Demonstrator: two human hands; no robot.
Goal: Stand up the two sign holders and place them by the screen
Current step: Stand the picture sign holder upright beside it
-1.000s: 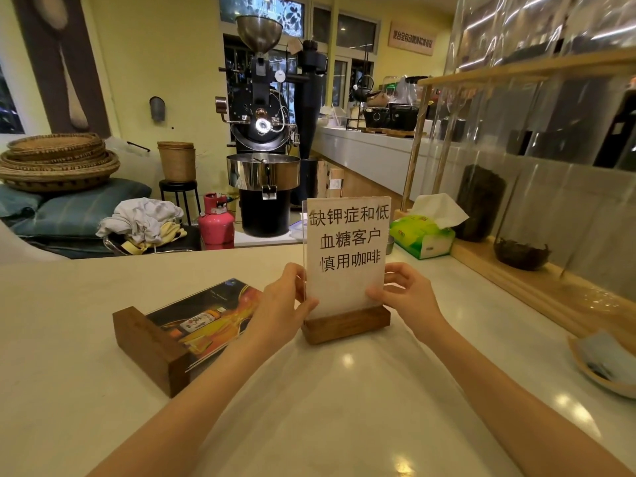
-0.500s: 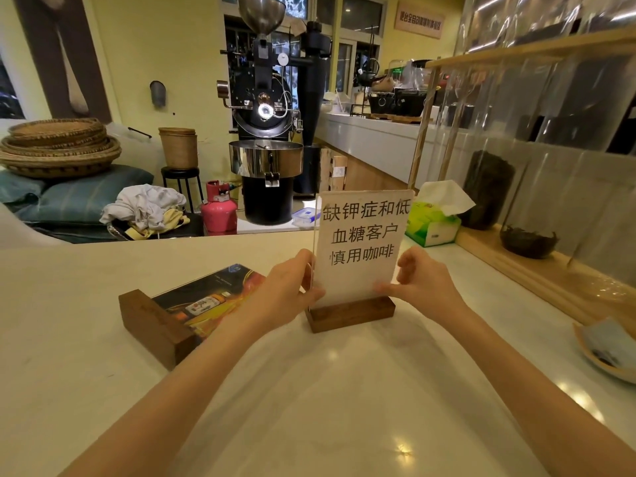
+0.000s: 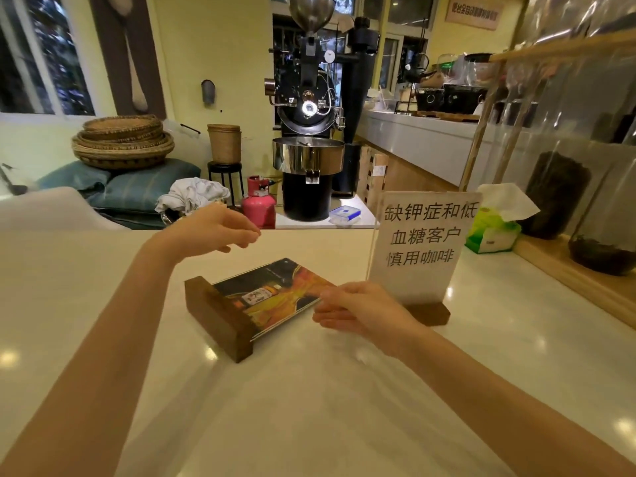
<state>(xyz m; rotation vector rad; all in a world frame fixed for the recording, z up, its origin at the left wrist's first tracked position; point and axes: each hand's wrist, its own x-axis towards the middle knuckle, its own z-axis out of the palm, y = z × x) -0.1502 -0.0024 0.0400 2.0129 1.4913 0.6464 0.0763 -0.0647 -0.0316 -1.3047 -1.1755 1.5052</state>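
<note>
A white sign holder [image 3: 421,246] with Chinese text stands upright on its wooden base on the pale counter [image 3: 309,407], at the right of centre. A second sign holder [image 3: 261,299] with a dark and orange picture lies flat on the counter, its wooden base at the near left end. My left hand [image 3: 213,228] hovers open above the counter, beyond the flat holder, touching nothing. My right hand [image 3: 364,309] is open just right of the flat holder's far end and in front of the standing sign, fingers pointing left.
A clear screen on a wooden frame [image 3: 568,270] runs along the counter's right side, with dark jars behind it. A green tissue box [image 3: 495,232] sits by its near end. A coffee roaster [image 3: 309,132], pink gas bottle [image 3: 260,204] and baskets [image 3: 124,142] stand beyond the counter.
Both hands have let go of the white sign holder, which now stands alone further right. My left hand moved up and left; my right hand moved left toward the flat holder.
</note>
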